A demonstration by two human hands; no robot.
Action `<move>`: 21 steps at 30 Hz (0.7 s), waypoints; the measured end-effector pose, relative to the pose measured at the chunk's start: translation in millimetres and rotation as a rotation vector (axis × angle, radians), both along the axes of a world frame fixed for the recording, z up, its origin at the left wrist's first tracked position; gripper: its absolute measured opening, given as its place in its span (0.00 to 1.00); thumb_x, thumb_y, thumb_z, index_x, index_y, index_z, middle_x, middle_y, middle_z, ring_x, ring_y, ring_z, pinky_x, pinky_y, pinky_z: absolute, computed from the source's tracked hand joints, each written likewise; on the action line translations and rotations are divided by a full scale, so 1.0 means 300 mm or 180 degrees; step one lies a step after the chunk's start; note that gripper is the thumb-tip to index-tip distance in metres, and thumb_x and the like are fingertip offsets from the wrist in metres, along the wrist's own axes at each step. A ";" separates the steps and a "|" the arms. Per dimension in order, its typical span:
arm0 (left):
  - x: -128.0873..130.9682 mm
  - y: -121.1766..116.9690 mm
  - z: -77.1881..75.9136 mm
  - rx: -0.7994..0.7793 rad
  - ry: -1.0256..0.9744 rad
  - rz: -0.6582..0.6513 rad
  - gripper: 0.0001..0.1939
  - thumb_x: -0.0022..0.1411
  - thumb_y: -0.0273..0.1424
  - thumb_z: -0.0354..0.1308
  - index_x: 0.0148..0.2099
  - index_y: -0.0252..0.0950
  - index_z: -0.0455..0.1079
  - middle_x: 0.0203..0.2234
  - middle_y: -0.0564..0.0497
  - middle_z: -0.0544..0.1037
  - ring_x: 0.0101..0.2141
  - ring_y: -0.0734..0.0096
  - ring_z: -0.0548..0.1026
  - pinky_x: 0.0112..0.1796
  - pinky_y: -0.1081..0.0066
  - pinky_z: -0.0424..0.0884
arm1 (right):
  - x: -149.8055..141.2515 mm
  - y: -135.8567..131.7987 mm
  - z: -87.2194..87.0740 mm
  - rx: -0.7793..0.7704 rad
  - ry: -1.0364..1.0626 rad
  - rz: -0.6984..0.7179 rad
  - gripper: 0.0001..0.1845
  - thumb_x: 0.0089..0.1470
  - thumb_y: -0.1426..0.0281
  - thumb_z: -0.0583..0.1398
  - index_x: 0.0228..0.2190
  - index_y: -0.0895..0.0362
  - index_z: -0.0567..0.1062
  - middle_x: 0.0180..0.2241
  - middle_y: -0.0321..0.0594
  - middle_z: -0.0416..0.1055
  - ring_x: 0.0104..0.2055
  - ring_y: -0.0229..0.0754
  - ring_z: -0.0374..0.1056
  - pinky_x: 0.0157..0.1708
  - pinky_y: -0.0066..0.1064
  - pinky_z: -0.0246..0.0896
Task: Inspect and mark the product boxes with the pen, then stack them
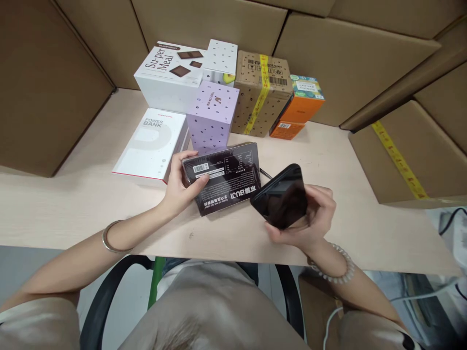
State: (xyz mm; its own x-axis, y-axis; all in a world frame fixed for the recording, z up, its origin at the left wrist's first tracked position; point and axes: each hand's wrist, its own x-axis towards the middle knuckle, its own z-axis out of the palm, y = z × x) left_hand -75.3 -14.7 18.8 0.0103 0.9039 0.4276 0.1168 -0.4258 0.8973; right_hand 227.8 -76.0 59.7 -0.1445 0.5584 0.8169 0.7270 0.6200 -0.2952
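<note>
Head view: the left grip (178, 192) is closed on the dark box (228, 187), thumb across the printed face at its nine-o'clock end, fingers around the upper corner. The dark box is tilted above the counter (219, 240), printed face up; contact beneath cannot be determined. It lies at three o'clock from the left grip, with the purple box (212, 116) at twelve from it and the power bank box (151, 146) near ten. Assessed as light and fairly stiff; the glossy surface may slip and the broad face could dent under hard pressure, so hold is best taken at the short ends or edges. The right grip (317, 214) is closed around the phone (282, 197), which lies at nine to ten o'clock from it and at three to four from the dark box, near its corner. Assessed as rigid, smooth, denser than the dark box and breakable if dropped; the side edges are the sound hold. Part of a pen (266, 173) shows between the two.
</note>
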 end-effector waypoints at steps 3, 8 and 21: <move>-0.002 0.001 -0.002 -0.0035 -0.0017 -0.0023 0.32 0.61 0.47 0.76 0.62 0.48 0.68 0.50 0.48 0.77 0.47 0.61 0.78 0.48 0.60 0.79 | 0.009 0.001 -0.004 -0.0102 0.0093 0.0062 0.48 0.43 0.56 0.68 0.64 0.47 0.62 0.46 0.45 0.66 0.44 0.57 0.71 0.38 0.51 0.74; -0.005 0.005 -0.006 -0.0057 -0.0040 -0.0017 0.33 0.60 0.48 0.76 0.62 0.48 0.69 0.51 0.48 0.76 0.48 0.61 0.78 0.49 0.59 0.78 | 0.012 0.004 -0.011 -0.0458 0.0113 0.0187 0.49 0.42 0.59 0.68 0.65 0.48 0.61 0.49 0.47 0.65 0.48 0.58 0.70 0.41 0.52 0.75; -0.001 0.008 -0.001 -0.0048 -0.0036 -0.0040 0.34 0.60 0.49 0.76 0.61 0.48 0.68 0.48 0.49 0.76 0.45 0.62 0.77 0.48 0.59 0.78 | 0.003 -0.050 0.069 -0.0739 -0.0045 0.0185 0.45 0.45 0.62 0.69 0.64 0.49 0.66 0.52 0.49 0.72 0.49 0.58 0.73 0.42 0.52 0.78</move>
State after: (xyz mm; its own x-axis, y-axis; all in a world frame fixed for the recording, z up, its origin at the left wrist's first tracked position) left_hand -75.5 -12.1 18.5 0.0168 0.9100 0.4142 0.1012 -0.4137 0.9048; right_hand 228.7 -90.9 80.4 -0.1925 0.7213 0.6653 0.6971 0.5777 -0.4246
